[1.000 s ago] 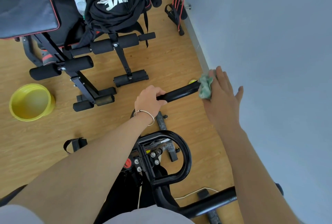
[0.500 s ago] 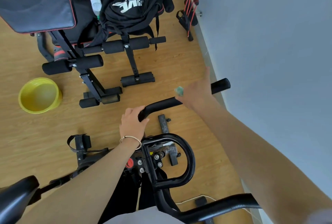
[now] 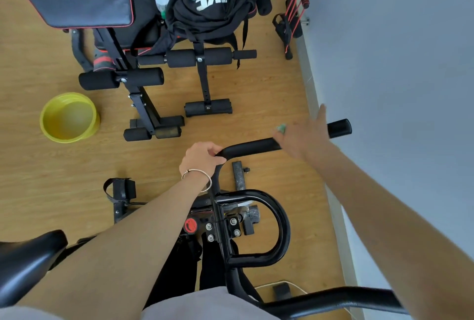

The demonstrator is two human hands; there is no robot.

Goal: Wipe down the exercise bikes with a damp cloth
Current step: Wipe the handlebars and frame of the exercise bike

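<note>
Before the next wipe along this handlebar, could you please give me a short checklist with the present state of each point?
1. Left hand steadying the handlebar at its bend: ok.
2. Right hand laid over the bar further out: ok.
3. Cloth under the right hand: ok, though only a green edge shows.
4. Cloth damp enough: cannot tell.
5. Bar end free to wipe: ok, bare beyond the hand.
6. Yellow basin at hand for rinsing: ok, on the floor to the left; water inside, cannot tell.
</note>
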